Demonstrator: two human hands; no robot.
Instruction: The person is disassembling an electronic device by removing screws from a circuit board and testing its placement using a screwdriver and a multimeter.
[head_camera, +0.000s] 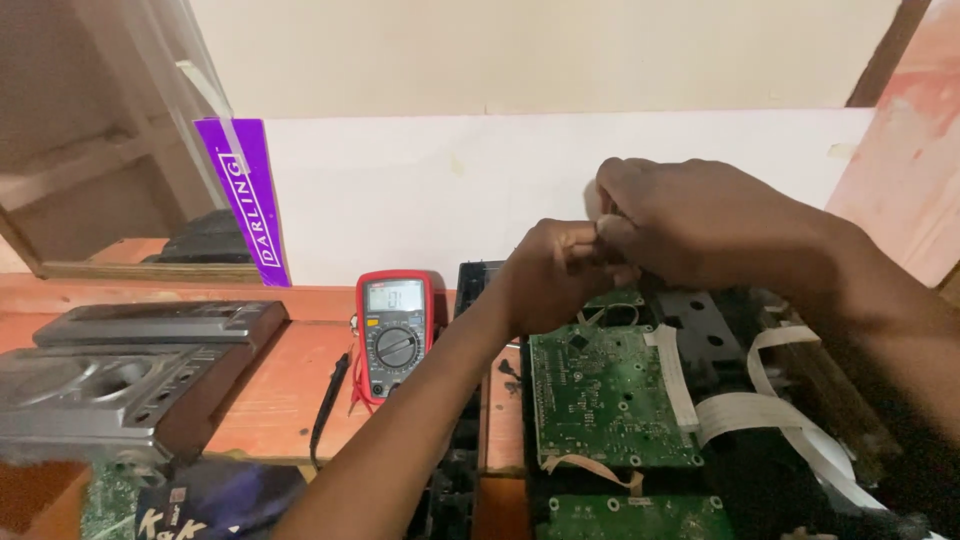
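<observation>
2 hands (640, 245) over 2 circuit boards (605, 395)

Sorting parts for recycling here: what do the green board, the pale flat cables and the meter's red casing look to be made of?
Green circuit board: looks like rigid laminate with a matte green coating, dotted with solder points and small chips. Flat cables: thin, flexible pale grey plastic ribbon, judging by how they fold and curl. Meter: red casing appears soft rubbery or moulded plastic, dull finish; hard to tell which.

Single head cam, worn high, aimed down and fwd at the bench (290, 390); the circuit board (605, 395) is seen close, white wall panel (440, 190) behind.
</observation>
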